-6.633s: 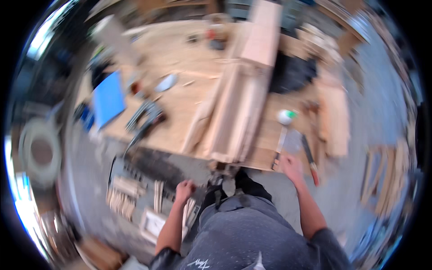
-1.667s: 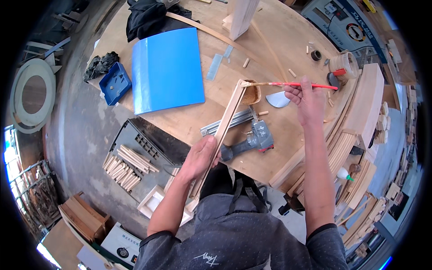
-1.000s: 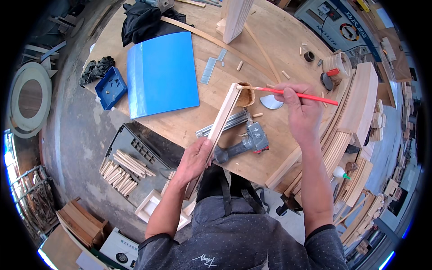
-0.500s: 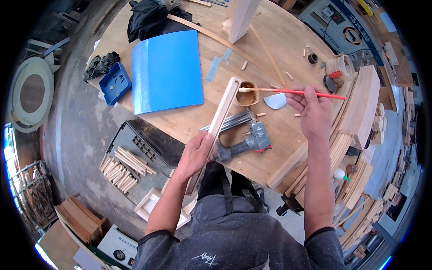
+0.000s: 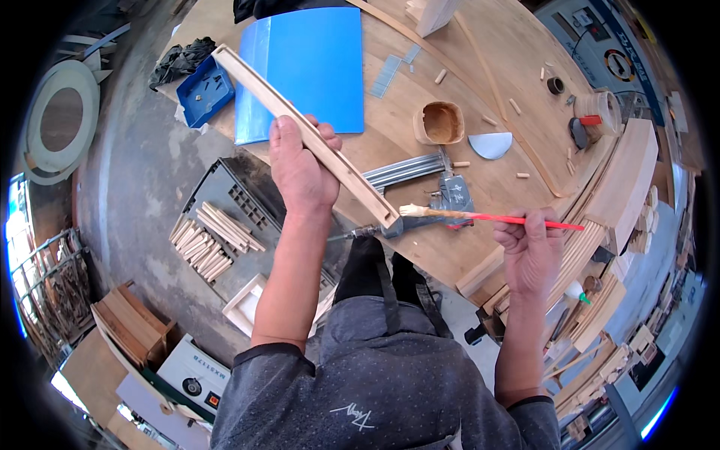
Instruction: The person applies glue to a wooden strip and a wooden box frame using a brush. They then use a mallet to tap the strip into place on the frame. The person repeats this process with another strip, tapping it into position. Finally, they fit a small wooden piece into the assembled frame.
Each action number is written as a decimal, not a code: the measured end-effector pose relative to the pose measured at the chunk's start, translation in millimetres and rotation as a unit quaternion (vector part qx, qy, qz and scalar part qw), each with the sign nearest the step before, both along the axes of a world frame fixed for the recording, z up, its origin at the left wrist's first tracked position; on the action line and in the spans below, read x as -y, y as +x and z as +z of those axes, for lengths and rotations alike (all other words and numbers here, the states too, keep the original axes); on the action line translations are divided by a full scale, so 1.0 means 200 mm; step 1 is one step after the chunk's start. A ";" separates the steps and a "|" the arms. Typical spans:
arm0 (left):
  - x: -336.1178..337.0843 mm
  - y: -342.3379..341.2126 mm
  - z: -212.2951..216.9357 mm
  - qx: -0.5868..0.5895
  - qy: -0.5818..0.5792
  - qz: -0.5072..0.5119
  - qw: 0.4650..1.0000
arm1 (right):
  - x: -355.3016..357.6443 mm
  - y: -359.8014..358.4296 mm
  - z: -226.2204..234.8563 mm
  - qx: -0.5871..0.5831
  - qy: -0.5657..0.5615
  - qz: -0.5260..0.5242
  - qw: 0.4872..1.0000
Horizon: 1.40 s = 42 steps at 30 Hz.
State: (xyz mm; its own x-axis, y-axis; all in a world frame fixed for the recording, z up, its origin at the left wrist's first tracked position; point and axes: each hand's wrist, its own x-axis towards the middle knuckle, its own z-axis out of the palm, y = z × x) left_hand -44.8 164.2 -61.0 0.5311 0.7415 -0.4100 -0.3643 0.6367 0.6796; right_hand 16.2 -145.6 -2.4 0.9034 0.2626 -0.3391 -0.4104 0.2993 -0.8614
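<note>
My left hand [image 5: 304, 161] is closed round the middle of a long pale wooden strip [image 5: 330, 159] with a groove along its face. The strip slants from the upper left down toward the right. Between the fingertips of my right hand [image 5: 534, 251] is a red-handled brush [image 5: 495, 218], held nearly level. Its pale, coated bristles are just right of the strip's lower end, seemingly a small gap apart. Beyond the brush, a cup with brown residue inside [image 5: 439, 124] stands on the table. A nail gun [image 5: 450, 196] lies beneath the brush, partly covered by it.
A blue folder [image 5: 315, 71] and a blue tray [image 5: 205, 91] lie on the wooden table [image 5: 405, 90]. Several short dowels and a pale half-disc [image 5: 490, 145] are scattered near the cup. Wooden sticks [image 5: 202, 255] fill part of a grey crate at left. Stacked boards line the right.
The strip has swung round, its far end now pointing upper left and its near end by the brush. The brush has left the cup and moved down toward me.
</note>
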 end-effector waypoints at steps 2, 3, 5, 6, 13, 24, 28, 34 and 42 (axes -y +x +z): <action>-0.01 0.01 -0.01 0.000 0.000 0.015 1.000 | -0.02 -0.02 -0.01 -0.018 -0.013 0.002 1.000; -0.01 0.00 -0.03 0.013 -0.006 0.019 1.000 | -0.02 -0.03 -0.02 -0.028 -0.019 0.004 0.999; -0.01 0.01 -0.02 0.014 -0.009 0.025 1.000 | -0.03 -0.03 -0.03 -0.043 -0.023 0.006 0.999; -0.01 0.01 -0.02 0.015 -0.011 0.029 0.999 | -0.04 -0.04 -0.03 -0.051 -0.024 0.008 0.998; 0.00 0.01 0.00 0.014 0.005 0.036 0.999 | -0.05 -0.05 -0.02 -0.035 -0.067 -0.002 0.997; 0.10 0.01 0.08 0.012 0.147 -0.007 0.989 | -0.22 -0.05 0.26 0.113 -0.239 0.095 0.960; 0.12 0.02 0.11 -0.007 0.154 -0.023 0.988 | -0.27 -0.04 0.33 0.162 -0.280 0.150 0.934; 0.10 0.01 0.12 -0.034 0.135 -0.025 0.990 | -0.21 -0.10 0.31 0.271 -0.290 0.170 0.902; 0.09 0.01 0.10 -0.037 0.104 -0.031 0.993 | -0.13 -0.21 0.30 0.224 -0.179 0.144 0.947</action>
State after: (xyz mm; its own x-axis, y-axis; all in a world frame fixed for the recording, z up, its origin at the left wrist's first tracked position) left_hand -41.9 146.8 -41.5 0.5531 0.7808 -0.2906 -0.2733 0.4996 0.8220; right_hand -25.4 -119.0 57.2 0.8865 0.4597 -0.0532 -0.0006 -0.1138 -0.9935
